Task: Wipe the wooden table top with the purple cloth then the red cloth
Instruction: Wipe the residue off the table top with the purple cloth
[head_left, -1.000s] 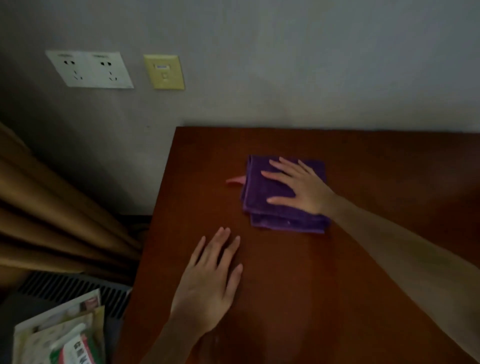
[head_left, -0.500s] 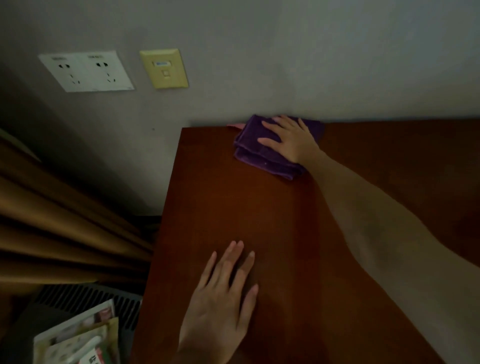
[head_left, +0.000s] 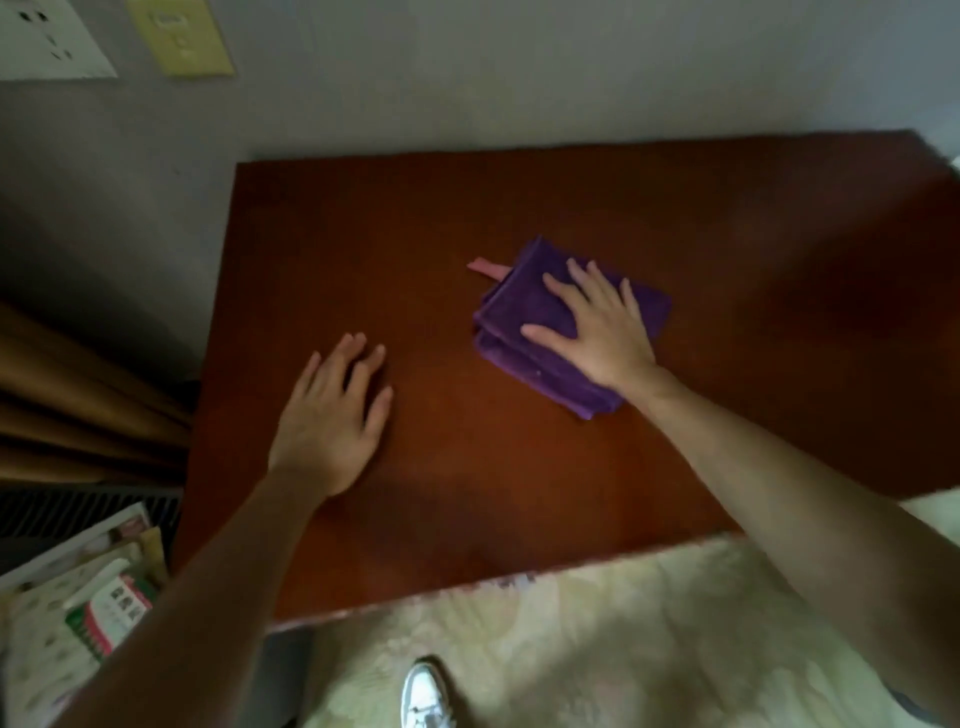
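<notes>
A folded purple cloth (head_left: 524, 317) lies near the middle of the dark wooden table top (head_left: 727, 249). My right hand (head_left: 597, 327) presses flat on the cloth with straight, spread fingers. A small pink strip (head_left: 487, 268), which may be the red cloth or a tag, pokes out from under the cloth's far left corner. My left hand (head_left: 332, 421) rests flat on the bare wood to the left, a hand's width from the cloth, holding nothing.
The table stands against a grey wall with sockets (head_left: 47, 41) and a yellow plate (head_left: 182, 39). Brown curtains (head_left: 78, 405) hang at the left. Papers and packets (head_left: 88, 597) lie low at the left. A pale patterned fabric (head_left: 597, 639) and a white shoe (head_left: 426, 696) are below the near edge.
My right hand has drawn the purple cloth back from the far edge by the wall to the middle of the table. My left hand stays flat on the wood.
</notes>
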